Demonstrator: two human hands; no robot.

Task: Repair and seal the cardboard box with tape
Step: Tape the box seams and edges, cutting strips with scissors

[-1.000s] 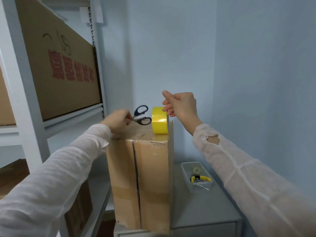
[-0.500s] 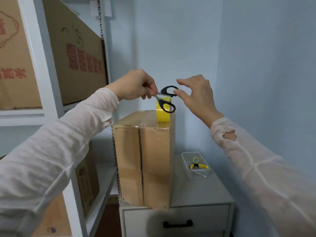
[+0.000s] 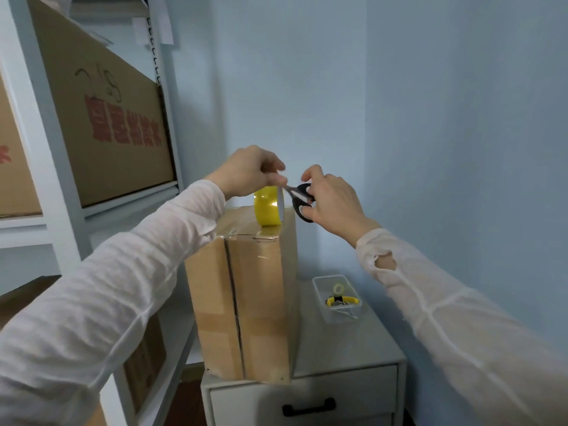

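A tall cardboard box [image 3: 246, 302] stands on a grey drawer cabinet [image 3: 344, 355], a seam running down its front and clear tape over its top edge. A yellow tape roll [image 3: 266, 206] stands on edge on the box top. Above the roll, my left hand [image 3: 249, 173] pinches the blades of black-handled scissors [image 3: 299, 198]. My right hand [image 3: 332, 201] has its fingers curled into and round the scissor handles, just right of the roll.
A clear plastic tray [image 3: 336, 298] with yellow-handled small tools sits on the cabinet to the right of the box. A white metal shelf rack [image 3: 61, 210] with large printed cartons [image 3: 107, 118] fills the left. Blue walls close in behind and to the right.
My left hand lifted the scissors off the box top. My right hand left the tape roll, came to the scissors and took the handles. The view shifted.
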